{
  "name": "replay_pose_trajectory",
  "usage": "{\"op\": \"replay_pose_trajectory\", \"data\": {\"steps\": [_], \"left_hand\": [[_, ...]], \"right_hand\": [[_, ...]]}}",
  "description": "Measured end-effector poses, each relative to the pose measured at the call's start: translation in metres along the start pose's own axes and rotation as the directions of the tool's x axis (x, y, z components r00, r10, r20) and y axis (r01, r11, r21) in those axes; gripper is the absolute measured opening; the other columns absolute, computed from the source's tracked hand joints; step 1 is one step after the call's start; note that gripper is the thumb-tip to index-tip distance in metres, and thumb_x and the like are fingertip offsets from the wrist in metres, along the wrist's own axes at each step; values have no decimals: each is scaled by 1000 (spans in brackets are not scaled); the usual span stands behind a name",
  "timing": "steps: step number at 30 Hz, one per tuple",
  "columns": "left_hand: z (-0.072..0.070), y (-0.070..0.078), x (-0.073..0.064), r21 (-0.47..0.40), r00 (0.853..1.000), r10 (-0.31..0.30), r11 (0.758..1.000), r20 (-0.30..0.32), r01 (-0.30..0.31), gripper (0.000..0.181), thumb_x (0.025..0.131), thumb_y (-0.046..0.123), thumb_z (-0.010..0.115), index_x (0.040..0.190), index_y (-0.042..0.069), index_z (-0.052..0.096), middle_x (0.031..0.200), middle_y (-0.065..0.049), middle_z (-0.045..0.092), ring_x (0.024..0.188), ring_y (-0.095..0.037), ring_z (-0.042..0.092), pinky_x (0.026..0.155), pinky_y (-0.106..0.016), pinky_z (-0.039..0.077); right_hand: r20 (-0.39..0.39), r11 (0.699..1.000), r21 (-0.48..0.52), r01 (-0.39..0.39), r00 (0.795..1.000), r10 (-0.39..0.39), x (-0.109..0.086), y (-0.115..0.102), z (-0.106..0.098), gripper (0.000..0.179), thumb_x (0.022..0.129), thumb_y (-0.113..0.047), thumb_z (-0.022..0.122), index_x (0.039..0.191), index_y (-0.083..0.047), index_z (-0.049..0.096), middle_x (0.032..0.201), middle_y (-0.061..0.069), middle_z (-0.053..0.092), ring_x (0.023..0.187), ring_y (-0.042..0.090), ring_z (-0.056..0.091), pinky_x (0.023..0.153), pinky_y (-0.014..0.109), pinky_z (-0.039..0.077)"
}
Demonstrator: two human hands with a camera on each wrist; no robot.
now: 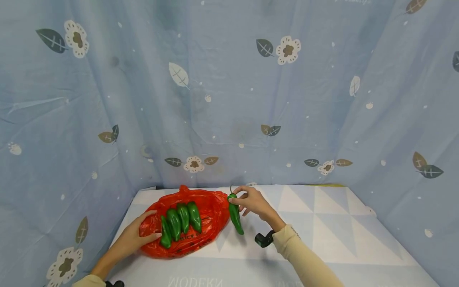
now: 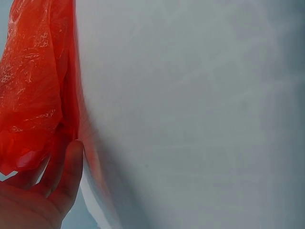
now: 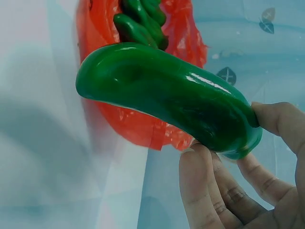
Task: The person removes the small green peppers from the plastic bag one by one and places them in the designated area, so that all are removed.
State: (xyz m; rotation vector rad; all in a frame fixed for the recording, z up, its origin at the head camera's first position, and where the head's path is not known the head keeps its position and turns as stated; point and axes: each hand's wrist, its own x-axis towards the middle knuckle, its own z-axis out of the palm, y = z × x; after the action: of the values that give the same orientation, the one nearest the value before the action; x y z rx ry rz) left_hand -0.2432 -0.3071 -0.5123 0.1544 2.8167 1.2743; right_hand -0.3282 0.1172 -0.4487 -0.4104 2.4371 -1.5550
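A glossy green chili pepper point(image 1: 235, 215) hangs tip-down from my right hand point(image 1: 252, 200), which pinches it near the stem end between thumb and fingers. In the right wrist view this chili pepper point(image 3: 162, 90) fills the middle, in front of the bag. Several more green chili peppers point(image 1: 183, 218) lie side by side on a crinkled red plastic bag point(image 1: 215, 199). My left hand point(image 1: 134, 237) grips the bag's left edge, its thumb reaching to the leftmost pepper. Up close in the left wrist view, fingers point(image 2: 71, 169) bend against the red plastic, partly hidden by it.
The table point(image 1: 297, 239) has a white and pale blue triangle pattern, with printed lettering near its front. A blue curtain point(image 1: 229, 99) with flowers and leaves surrounds it at the back and sides. A black device point(image 1: 264, 239) sits at my right wrist.
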Motion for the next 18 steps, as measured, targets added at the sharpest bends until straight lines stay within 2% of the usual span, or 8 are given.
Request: {"op": "replay_pose_trajectory", "data": {"steps": [8,18], "left_hand": [[0,-1,1,-6,1000,-16,1000,0,16,91,85,47,83,156,13,37,156,-30,37,140,-54,39,99,-64,50],[0,-5,2,-10,1000,-17,1000,-8,17,91,85,49,82,156,15,36,156,-29,37,139,-53,41,99,-64,50]], "right_hand": [[-20,1000,6,-3,1000,3,-3,9,-11,43,89,-38,80,121,-13,66,91,7,75,83,44,69,73,62,60],[-48,999,9,-42,998,42,-7,20,-23,47,89,-39,81,123,-11,64,95,8,73,86,44,68,72,57,61]]}}
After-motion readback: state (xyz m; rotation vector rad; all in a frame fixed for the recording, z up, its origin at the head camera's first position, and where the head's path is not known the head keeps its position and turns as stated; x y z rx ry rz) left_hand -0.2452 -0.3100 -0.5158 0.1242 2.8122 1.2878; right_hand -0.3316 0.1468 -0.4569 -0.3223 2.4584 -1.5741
